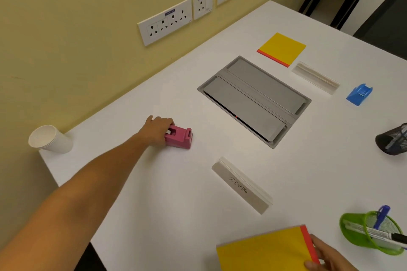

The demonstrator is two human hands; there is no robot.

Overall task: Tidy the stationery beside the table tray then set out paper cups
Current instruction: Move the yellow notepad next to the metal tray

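My left hand reaches out over the white table and grips the near end of a pink stapler-like block lying left of the grey table tray. My right hand holds the red-spined edge of a yellow notepad at the bottom of the view. A stack of white paper cups lies on its side at the table's left corner by the wall. A second yellow notepad rests beyond the tray.
A white name stand marked with handwriting sits near the tray's front; another stand lies behind it. A blue block, a black mesh holder and a tipped green mesh pen holder with markers are on the right. Wall sockets line the wall.
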